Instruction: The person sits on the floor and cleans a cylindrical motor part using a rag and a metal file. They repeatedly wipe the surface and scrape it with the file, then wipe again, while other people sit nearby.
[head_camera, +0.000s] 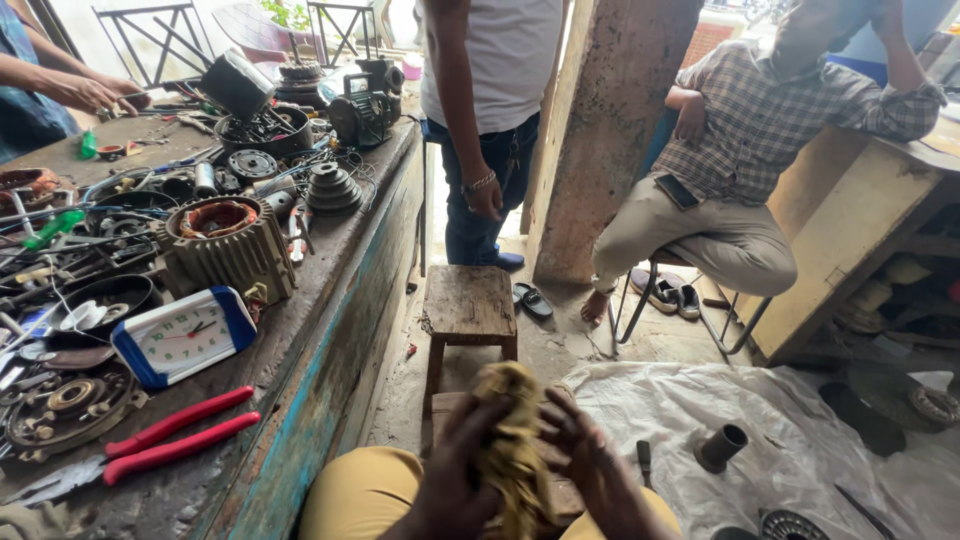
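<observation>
Both of my hands are low in the middle of the view, over my lap in yellow trousers. My left hand (452, 470) and my right hand (590, 465) close around a dirty yellow rag (512, 440) that is bunched up between them. The rag sticks up above my fingers and hangs down between my palms. A small wooden stool (468, 305) stands on the floor just beyond my hands.
A cluttered workbench (330, 300) runs along the left with a finned motor housing (225, 245), a blue-rimmed clock (185, 337) and red-handled pliers (160, 440). One person stands by a pillar, another sits at right, a third works far left. A white sheet (760, 420) bears a short pipe (722, 447).
</observation>
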